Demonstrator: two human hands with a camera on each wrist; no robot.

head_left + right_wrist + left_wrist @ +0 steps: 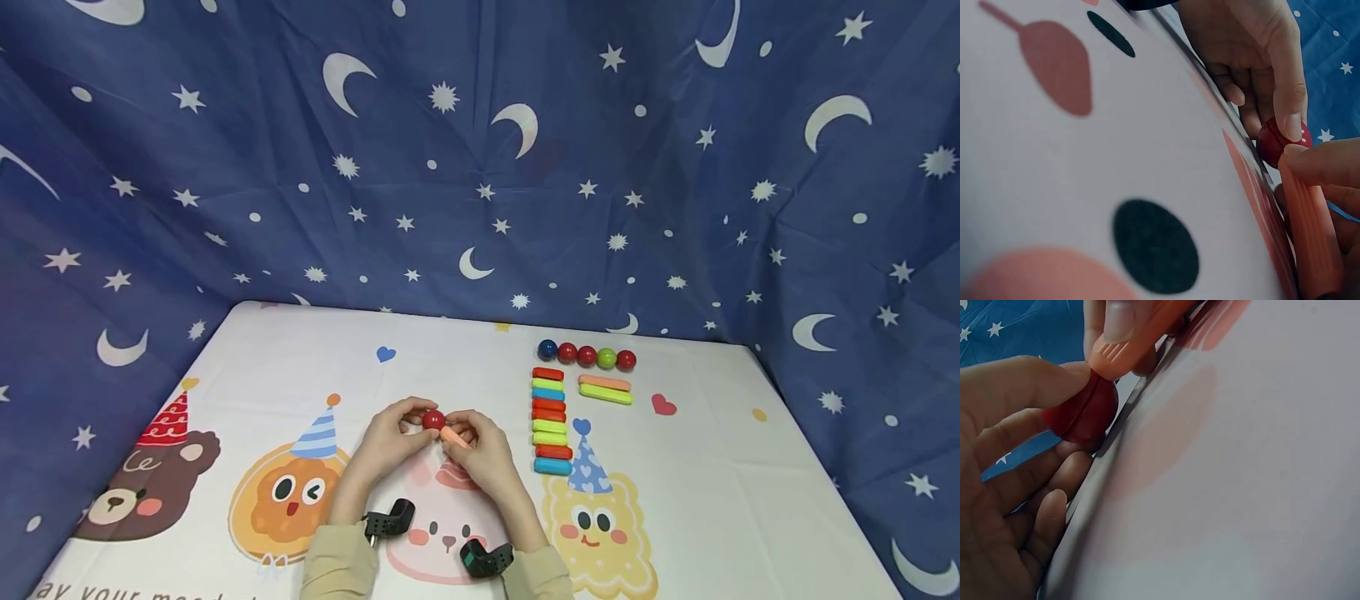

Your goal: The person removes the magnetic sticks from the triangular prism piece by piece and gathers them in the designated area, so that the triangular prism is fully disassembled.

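Note:
Between thumb and fingers my left hand (392, 437) pinches a glossy red ball (433, 420), which has a seam line round it in the left wrist view. My right hand (480, 454) grips an orange ribbed stick (454, 437) with a rounded end. In the right wrist view the stick (1311, 225) meets the red ball (1270, 144) right beside the left thumb. Both hands are low over the white tablecloth, close together in front of the body.
Right of the hands stands a column of short red, yellow-green and blue sticks (550, 426). Behind it runs a row of blue, red and green balls (587, 357). A longer orange stick (604, 382) and a yellow-green stick (606, 394) lie beside the column. A blue starry curtain (480, 167) surrounds the table.

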